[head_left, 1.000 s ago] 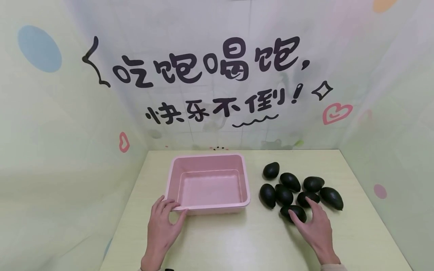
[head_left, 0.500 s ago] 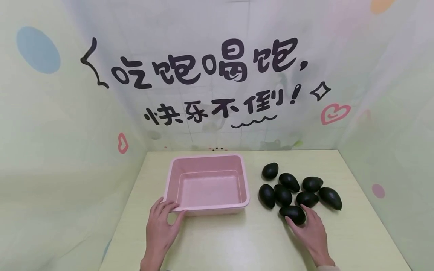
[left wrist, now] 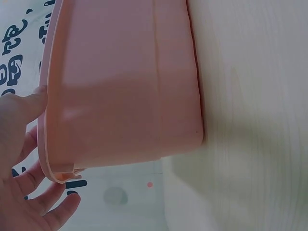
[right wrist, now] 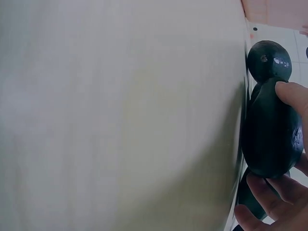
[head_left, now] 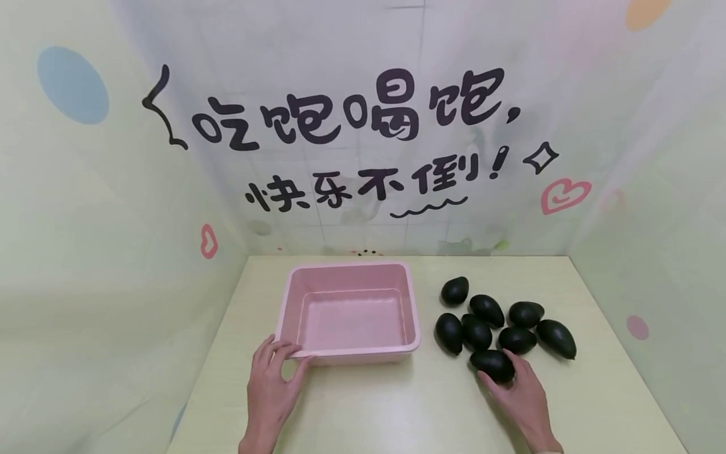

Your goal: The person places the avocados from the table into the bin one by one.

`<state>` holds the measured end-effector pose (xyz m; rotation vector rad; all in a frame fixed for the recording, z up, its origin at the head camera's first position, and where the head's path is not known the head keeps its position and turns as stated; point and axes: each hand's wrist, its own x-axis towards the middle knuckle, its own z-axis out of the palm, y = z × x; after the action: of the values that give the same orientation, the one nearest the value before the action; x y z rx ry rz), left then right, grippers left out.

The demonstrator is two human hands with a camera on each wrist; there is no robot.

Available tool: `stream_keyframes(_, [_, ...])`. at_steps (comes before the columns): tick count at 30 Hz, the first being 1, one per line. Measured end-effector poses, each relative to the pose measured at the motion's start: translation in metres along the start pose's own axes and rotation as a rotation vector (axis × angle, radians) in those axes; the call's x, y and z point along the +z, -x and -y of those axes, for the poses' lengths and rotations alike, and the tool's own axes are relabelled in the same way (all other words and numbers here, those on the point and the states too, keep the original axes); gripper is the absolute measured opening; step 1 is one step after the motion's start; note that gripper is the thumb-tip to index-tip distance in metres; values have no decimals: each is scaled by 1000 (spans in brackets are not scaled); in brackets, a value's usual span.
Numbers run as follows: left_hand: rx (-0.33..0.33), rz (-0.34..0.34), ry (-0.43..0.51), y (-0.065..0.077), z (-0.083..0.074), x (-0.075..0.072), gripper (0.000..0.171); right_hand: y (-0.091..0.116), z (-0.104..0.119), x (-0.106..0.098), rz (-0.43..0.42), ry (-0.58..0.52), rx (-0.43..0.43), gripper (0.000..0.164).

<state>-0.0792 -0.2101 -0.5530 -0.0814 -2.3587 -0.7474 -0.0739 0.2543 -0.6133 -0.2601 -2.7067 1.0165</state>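
Pinching the front left corner of a pink tub (head_left: pixel 357 351), a person's left hand (head_left: pixel 270 389) has its thumb against the outside of the rim and fingers (left wrist: pixel 50 196) curled over it. The tub sits upright on the left half of a pale bench (head_left: pixel 391 410), nearer the back edge, and its inside shows no avocado. To its right, toward the bench's right edge, are eight dark avocados, all apart from the tub. Four avocados (head_left: pixel 449 333) lie on the left of this group, one of them closest to the back edge. Next, in front of the rest, comes the held avocado (head_left: pixel 493 366): the right hand (head_left: pixel 524 398) grasps it between thumb and fingers, though I cannot tell whether it is raised off the bench. Behind it and to the right lie three more avocados (head_left: pixel 556 339), the last of them nearest the right edge.

As for progress, the work seems barely begun. One avocado is grasped and the tub is gripped; the other seven avocados, with no hand holding them, appear left to deal with.
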Motion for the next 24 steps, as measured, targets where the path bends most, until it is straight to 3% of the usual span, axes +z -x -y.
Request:
stream_keyframes(10, [-18, 24, 10, 2, 1, 2, 36, 0, 4, -7, 46, -34, 74, 78])
stream_keyframes(24, [-13, 27, -5, 1, 0, -1, 34, -13, 18, -24, -27, -49, -29, 73])
